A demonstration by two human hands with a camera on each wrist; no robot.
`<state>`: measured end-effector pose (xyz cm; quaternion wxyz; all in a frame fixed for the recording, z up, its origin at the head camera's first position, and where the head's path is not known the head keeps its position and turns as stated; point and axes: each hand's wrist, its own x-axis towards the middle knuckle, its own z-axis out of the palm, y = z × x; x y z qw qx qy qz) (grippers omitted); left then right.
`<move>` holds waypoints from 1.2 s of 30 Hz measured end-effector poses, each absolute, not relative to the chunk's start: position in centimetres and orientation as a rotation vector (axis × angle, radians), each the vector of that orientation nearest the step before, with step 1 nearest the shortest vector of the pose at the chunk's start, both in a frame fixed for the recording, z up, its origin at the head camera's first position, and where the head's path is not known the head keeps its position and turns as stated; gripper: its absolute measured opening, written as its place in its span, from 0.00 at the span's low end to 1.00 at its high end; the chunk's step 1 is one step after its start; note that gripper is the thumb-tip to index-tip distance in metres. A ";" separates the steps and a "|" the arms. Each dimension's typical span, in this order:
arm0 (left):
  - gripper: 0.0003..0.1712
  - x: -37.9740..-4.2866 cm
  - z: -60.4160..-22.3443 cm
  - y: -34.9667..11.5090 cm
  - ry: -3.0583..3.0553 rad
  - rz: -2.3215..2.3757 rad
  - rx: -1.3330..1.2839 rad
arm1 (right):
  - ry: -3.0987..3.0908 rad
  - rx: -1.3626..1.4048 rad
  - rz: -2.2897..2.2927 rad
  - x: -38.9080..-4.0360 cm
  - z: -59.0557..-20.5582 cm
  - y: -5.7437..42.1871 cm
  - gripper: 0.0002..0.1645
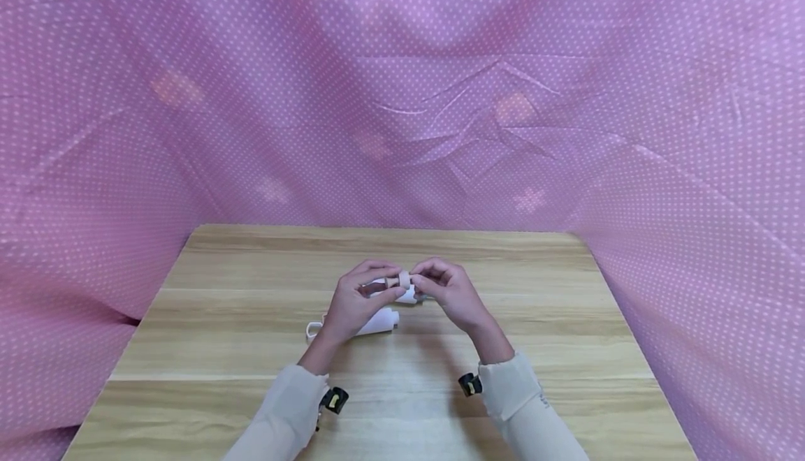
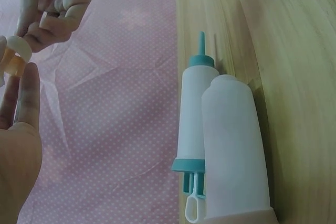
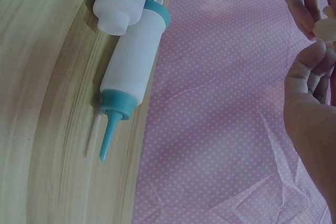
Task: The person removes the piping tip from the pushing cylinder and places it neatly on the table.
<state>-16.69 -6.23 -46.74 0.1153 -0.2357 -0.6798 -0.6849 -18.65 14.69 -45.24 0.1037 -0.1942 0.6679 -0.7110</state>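
Above the table, my left hand [image 1: 352, 298] pinches a small cream-coloured piece with a round collar [image 1: 404, 279] between thumb and fingers. My right hand [image 1: 455, 298] meets it from the other side, its thumb and forefinger pinching the right end. Fingers cover part of the piece, so its full shape cannot be told. Below lie two white tubes with plungers side by side. One tube [image 2: 197, 114] has a teal nozzle [image 2: 201, 48], a teal rear collar and a white loop handle [image 2: 195, 208]. The other tube [image 2: 231, 145] shows a bare neck and a cream rim at its rear.
Wood-grain table [image 1: 207, 349] reaches out on both sides of the hands. Pink dotted cloth [image 1: 402, 98] hangs behind and beside it. A small black device [image 1: 335, 399] is worn at the left wrist, another such device [image 1: 469, 384] at the right.
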 end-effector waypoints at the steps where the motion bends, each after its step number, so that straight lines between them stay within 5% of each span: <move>1: 0.18 -16.7 -46.7 -6.2 -1.997 -2.004 -0.689 | 1.978 -0.572 -2.099 -18.7 -45.3 14.7 0.10; 23: 0.18 -16.4 -46.4 -6.1 -2.048 -1.983 -0.648 | 1.986 -0.569 -2.102 -18.5 -45.1 14.6 0.07; 36: 0.19 -16.3 -46.5 -6.0 -2.023 -2.007 -0.625 | 1.891 -0.572 -2.099 -18.2 -45.1 14.6 0.19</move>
